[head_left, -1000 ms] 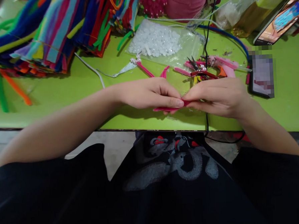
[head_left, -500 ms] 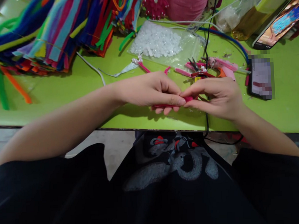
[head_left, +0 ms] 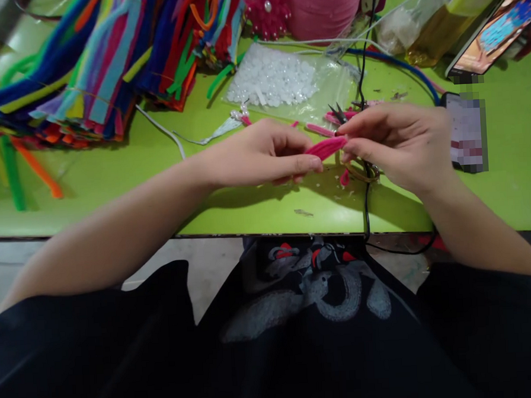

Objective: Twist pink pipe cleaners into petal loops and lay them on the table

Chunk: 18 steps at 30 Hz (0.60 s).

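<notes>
Both forearms are reaching forward from the bottom corners, over a dark printed shirt (head_left: 298,304), and are meeting above the near edge of the green surface (head_left: 113,177).

The left hand (head_left: 258,155) is lying palm down with its knuckles toward the camera; its fingers (head_left: 306,164) are curling together and pinching the left end of a pink pipe cleaner (head_left: 327,146). The right hand (head_left: 400,144) is coming in from the right, wrist bent, with its fingers (head_left: 355,132) closing on the other end of the same pipe cleaner. The two hands are nearly touching at the fingertips.

The pipe cleaner is showing as a short, fuzzy, bright pink strip, seemingly doubled over, slanting up toward the right. It is hanging clear above the surface between the two hands. Just below the right hand a small pink scrap (head_left: 344,178) is lying on the surface, beside a black cable (head_left: 366,205) that is running off the near edge.

Farther back, more pink pieces (head_left: 319,129) are lying just behind the hands, and a phone (head_left: 467,132) is resting to the right. Beyond them a clear bag of white beads (head_left: 277,79) is lying flat. At the back left, a big pile of coloured pipe cleaners (head_left: 98,65) is spreading across the surface, and a pink flower (head_left: 267,9) is sitting at the far edge.
</notes>
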Tool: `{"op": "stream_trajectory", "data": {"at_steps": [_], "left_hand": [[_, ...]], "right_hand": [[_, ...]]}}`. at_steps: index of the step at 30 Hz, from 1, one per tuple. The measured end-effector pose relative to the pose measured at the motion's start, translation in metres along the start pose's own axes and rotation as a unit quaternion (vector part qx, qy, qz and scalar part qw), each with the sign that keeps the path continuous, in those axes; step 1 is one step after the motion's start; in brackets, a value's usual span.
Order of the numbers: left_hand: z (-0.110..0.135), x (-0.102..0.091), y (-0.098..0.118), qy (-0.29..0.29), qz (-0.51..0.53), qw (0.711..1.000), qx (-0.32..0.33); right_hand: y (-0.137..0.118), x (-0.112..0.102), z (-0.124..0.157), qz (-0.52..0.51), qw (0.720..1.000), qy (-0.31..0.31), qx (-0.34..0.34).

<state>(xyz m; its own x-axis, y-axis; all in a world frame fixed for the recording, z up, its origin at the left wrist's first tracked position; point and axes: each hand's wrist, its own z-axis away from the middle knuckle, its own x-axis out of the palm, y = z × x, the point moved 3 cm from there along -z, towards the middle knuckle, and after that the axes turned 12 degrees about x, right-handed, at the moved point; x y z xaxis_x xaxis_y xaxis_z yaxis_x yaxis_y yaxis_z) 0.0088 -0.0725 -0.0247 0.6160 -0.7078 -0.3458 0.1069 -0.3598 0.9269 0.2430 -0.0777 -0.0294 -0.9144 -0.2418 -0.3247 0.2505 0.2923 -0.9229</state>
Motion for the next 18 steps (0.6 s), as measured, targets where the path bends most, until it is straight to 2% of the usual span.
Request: {"op": "stream_trajectory", "data": {"at_steps": [2, 5, 8, 11, 14, 18], "left_hand": [[0.001, 0.000, -0.001, 0.021, -0.036, 0.999, -0.009], [0.002, 0.004, -0.002, 0.037, -0.055, 0.998, -0.009], [0.002, 0.009, -0.001, 0.042, -0.058, 0.997, 0.014], [0.001, 0.011, -0.001, 0.050, -0.064, 0.996, 0.031], [0.000, 0.010, -0.002, 0.070, -0.081, 0.994, 0.028], [0.000, 0.006, -0.005, 0.083, -0.116, 0.990, 0.013]], "right_hand": [[0.003, -0.001, -0.002, -0.009, 1.000, 0.007, 0.001], [0.002, 0.004, -0.002, 0.020, 0.999, -0.032, -0.012], [-0.006, 0.010, 0.000, 0.121, 0.988, -0.070, -0.070], [-0.013, 0.012, 0.002, 0.188, 0.972, -0.065, -0.127], [-0.009, 0.011, 0.002, 0.166, 0.981, -0.056, -0.086], [0.004, 0.012, 0.000, 0.065, 0.996, -0.054, -0.003]]}}
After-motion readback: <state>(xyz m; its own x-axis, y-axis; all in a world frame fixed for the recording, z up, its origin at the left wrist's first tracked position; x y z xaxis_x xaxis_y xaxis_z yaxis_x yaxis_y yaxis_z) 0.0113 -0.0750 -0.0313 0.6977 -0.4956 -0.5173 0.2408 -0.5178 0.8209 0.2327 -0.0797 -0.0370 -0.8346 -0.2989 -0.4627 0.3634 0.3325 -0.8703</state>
